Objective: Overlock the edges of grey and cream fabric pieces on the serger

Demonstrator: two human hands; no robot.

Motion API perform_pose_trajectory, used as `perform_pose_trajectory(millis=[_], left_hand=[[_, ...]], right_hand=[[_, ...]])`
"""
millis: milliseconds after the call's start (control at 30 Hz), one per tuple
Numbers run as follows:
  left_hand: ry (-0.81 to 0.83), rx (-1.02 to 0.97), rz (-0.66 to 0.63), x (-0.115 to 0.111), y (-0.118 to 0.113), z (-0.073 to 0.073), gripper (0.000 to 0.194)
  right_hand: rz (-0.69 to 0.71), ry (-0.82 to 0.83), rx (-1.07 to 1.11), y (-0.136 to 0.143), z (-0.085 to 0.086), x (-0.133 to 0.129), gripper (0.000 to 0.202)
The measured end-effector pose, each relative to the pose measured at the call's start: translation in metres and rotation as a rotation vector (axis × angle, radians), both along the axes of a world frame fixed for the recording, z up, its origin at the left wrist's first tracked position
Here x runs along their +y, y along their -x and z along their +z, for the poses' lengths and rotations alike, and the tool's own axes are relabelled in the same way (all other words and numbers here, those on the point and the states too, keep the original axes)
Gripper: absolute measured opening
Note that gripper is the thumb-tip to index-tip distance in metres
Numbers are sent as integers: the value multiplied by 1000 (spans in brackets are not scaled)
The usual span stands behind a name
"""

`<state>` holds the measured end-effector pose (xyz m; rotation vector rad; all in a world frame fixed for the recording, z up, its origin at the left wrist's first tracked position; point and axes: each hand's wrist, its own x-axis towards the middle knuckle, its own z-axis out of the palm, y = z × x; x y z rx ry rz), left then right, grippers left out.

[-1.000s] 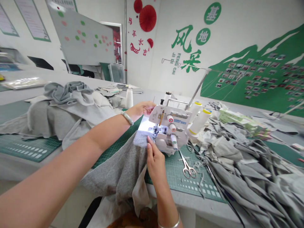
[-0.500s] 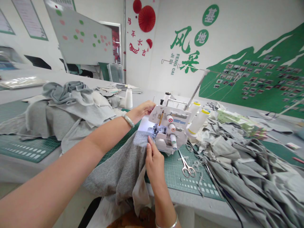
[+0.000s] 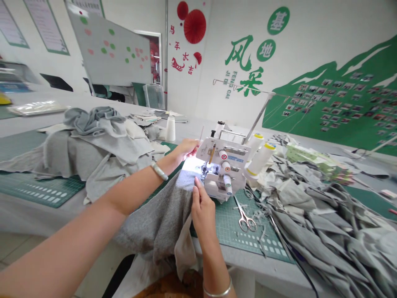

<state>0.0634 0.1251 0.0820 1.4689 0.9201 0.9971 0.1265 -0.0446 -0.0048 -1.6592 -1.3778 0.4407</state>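
A white overlock sewing machine (image 3: 221, 165) stands on the table with its lamp lighting the needle area. Grey knit fabric (image 3: 161, 211) runs from the machine bed down over the table's front edge. My right hand (image 3: 203, 209) grips the fabric's right edge just in front of the presser foot, thumb and fingers closed on it. My left hand (image 3: 187, 149) reaches to the machine's back left side, fingers bent together; the machine's body partly hides the fingertips and whatever they hold.
Scissors (image 3: 246, 219) lie on the green cutting mat (image 3: 226, 223) among thread scraps. Heaped grey cloth (image 3: 328, 215) covers the right side; another fabric pile (image 3: 89, 140) lies left. Thread cones (image 3: 262, 159) stand behind the machine, and a white cone (image 3: 170, 129) stands beyond my left hand.
My left hand has shifted slightly down and left relative to the machine. My right hand stays by the presser foot on the fabric. The camera view has turned a little left.
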Motion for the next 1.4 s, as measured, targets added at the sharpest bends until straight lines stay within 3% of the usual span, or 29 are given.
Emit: perform_pose_trajectory(millis=[133, 200, 233, 333, 433, 533, 600, 700, 767, 867, 933, 1000, 1067, 1167, 1233, 1300, 1400], left_hand=[[-198, 41, 187, -43, 37, -19, 13], [-469, 222, 212, -77, 61, -38, 12], [-528, 278, 265, -93, 74, -50, 14], [-541, 434, 470, -132, 112, -93, 21], [-536, 648, 507, -155, 147, -135, 21], [-576, 854, 517, -164, 172, -153, 14], [-514, 864, 449, -164, 181, -148, 17], [-372, 736, 396, -156, 181, -123, 21], [-386, 687, 514, -143, 176, -99, 21], [-650, 790, 913, -107, 164, -60, 22], [-830, 935, 958, -73, 157, -38, 28], [-937, 1077, 839, -37, 152, -23, 31], [-955, 1155, 735, -7, 148, -19, 32], [-893, 1179, 586, 9, 138, -26, 27], [-904, 1095, 461, -5, 127, -34, 24], [-976, 870, 329, -31, 110, -41, 25], [-1019, 609, -16, -70, 80, -49, 29]], right_hand=[[28, -24, 48, -2, -4, 1, 45], [46, -44, 76, -3, -7, 2, 46], [53, -54, 87, -4, -8, 2, 46], [68, -71, 100, -5, -10, 3, 47], [76, -79, 94, -6, -10, 2, 46], [76, -85, 85, -6, -8, 2, 46], [72, -85, 84, -6, -8, 1, 46], [76, -77, 79, -7, -7, 1, 46], [82, -74, 73, -7, -7, 0, 46], [77, -74, 65, -7, -8, 0, 46], [65, -83, 62, -6, -8, 0, 45], [53, -101, 59, -5, -9, 0, 44], [43, -115, 52, -5, -9, -1, 43], [38, -97, 33, -4, -9, -1, 44], [40, -83, 27, -5, -10, -1, 45], [44, -85, 26, -5, -10, 0, 44], [51, -88, 31, -6, -12, 1, 44]])
